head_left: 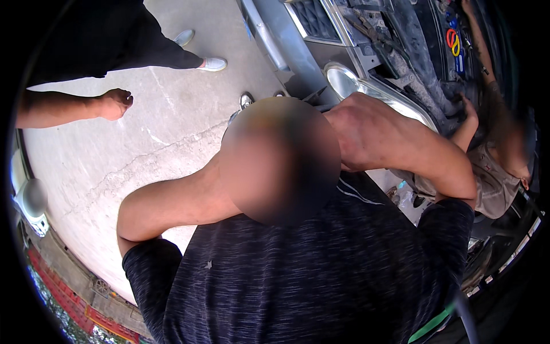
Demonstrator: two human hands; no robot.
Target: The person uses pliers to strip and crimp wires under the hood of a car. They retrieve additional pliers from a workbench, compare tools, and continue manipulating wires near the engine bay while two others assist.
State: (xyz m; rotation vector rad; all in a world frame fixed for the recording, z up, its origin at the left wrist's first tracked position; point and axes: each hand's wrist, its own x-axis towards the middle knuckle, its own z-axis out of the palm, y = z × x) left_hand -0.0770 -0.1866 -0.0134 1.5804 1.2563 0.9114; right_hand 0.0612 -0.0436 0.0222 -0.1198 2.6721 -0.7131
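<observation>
My two bare forearms bend inward and meet before my dark streaked shirt (298,275). A round blurred patch covers the place where they meet. My left forearm (177,206) runs into that patch, and the left hand is hidden there. Of my right hand (354,129), the back shows at the patch's right edge, but its fingers are hidden. What either hand holds, if anything, cannot be made out. Just beyond the right hand is the clear headlight (344,80) of a car with its engine bay (401,57) exposed.
At the right, another person's hand (470,109) reaches over the engine bay, near red and yellow loops (452,43). A second person in dark trousers (172,54) stands at upper left, one fist (116,104) over the concrete floor (154,137). A green strap (432,327) crosses at lower right.
</observation>
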